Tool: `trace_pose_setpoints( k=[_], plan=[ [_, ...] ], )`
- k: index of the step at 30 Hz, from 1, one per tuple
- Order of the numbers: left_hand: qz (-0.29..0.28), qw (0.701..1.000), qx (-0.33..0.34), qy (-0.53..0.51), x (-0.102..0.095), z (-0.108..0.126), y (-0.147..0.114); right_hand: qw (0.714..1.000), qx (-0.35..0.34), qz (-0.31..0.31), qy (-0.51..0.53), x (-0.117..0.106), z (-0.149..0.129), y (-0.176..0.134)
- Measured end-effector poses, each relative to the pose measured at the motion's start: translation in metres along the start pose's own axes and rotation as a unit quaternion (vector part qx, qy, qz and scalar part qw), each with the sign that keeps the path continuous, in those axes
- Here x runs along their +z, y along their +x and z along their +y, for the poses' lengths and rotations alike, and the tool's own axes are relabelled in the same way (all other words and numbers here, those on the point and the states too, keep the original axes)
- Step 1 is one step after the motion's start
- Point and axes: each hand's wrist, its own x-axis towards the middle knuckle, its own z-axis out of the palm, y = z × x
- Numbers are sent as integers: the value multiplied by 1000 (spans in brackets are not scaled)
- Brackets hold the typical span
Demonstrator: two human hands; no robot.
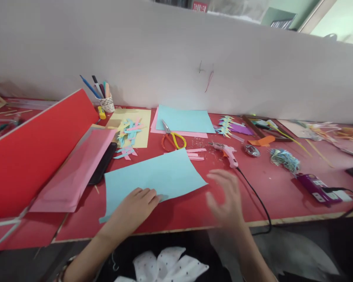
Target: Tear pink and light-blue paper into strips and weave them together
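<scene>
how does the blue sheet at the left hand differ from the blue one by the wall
The near sheet looks bent; the back sheet looks flat. The left hand touches the near sheet; the back sheet lies on pink paper. Both are pale blue.

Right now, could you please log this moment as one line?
left hand: on near blue sheet | right hand: open, blurred, holding nothing | scissors: beyond it

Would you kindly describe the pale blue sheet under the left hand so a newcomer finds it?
Find the red table, then the left hand near its front edge. Under that hand is the pale blue paper sheet; unlike the matching blue sheet by the pale wall, it is being touched.
</scene>
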Motion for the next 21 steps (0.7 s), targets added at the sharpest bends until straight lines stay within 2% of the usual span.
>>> trace_pose_setpoints(
  k=[2,4,5,7,10,15,18,21],
  plan=[
    [-7,1000,1,-30,12,5,3,985,-71,-152,-32,12,-11,-6],
    [10,998,-5,-61,20,7,2,964,-105,-242,-43,27,-15,-12],
    [21,997,-8,-72,23,7,1,957,-104,-267,-49,34,-15,-15],
    [42,995,-17,-86,27,6,-3,953,-93,-281,-61,44,-12,-18],
    [65,991,-60,-103,31,5,-10,957,-78,-267,-86,52,-12,-18],
    [72,978,-110,-164,37,7,-14,948,-39,-285,-138,63,-32,-14],
    [71,973,-126,-181,37,6,-15,943,0,-307,-129,69,-39,-14],
    [74,966,-149,-195,37,3,-22,943,49,-311,-107,67,-34,-14]
  ],
)
